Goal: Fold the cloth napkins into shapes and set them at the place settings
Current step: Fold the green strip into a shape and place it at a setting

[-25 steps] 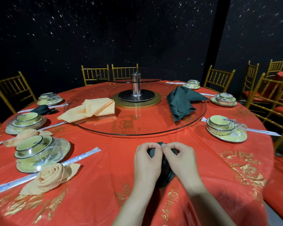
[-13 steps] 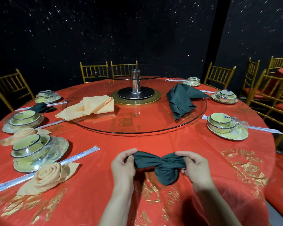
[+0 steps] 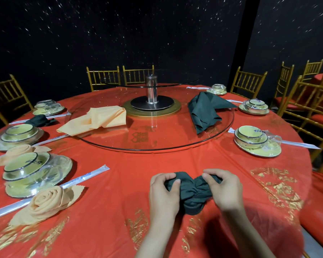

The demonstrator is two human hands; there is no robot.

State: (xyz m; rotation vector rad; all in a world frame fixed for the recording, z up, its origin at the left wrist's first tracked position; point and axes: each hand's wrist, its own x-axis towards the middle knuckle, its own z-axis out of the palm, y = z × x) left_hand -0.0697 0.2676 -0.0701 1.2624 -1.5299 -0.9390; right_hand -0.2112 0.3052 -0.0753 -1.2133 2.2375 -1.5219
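A dark green napkin [image 3: 193,194], bunched with a pinched waist, lies on the red tablecloth [image 3: 119,183] in front of me. My left hand [image 3: 163,192] grips its left end and my right hand [image 3: 223,189] pinches its right end. A peach napkin folded as a rose [image 3: 47,202] lies at the near left setting. Another peach rose [image 3: 21,150] sits further left, and a folded green napkin [image 3: 39,120] lies at the far left. Loose peach cloth [image 3: 97,120] and loose green cloth [image 3: 205,110] lie on the glass turntable [image 3: 157,142].
Wrapped bowl-and-plate sets stand at the left [image 3: 35,174], [image 3: 17,135] and at the right [image 3: 255,142], [image 3: 254,107]. Wrapped chopsticks [image 3: 86,176] lie beside the near left set. Gold chairs [image 3: 306,108] ring the table.
My hands spread apart and stretched the green napkin out, then came closer again and lowered it onto the tablecloth.
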